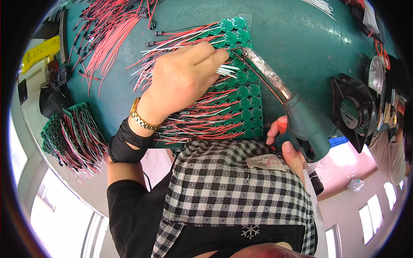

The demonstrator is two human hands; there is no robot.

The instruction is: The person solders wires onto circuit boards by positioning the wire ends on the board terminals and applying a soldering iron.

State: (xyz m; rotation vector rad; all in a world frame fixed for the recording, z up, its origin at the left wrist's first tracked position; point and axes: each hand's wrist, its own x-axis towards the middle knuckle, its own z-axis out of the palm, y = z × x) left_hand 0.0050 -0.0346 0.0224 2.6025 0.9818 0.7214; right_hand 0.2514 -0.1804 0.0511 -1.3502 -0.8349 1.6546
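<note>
The left hand point(185, 77) is closed around some thin white wires point(228, 70), over the green boards point(249, 92) on the desk point(318, 64). The right hand point(288, 144), on the near right, grips a big soldering gun point(307, 124). Its tip is near the left fingertips. Red wires point(107, 56) lie far left.

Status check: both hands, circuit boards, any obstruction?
Left hand closed on white wires. Right hand gripping soldering gun, tip close to left hand. Green circuit boards on table, partly blocked by left hand.
</note>
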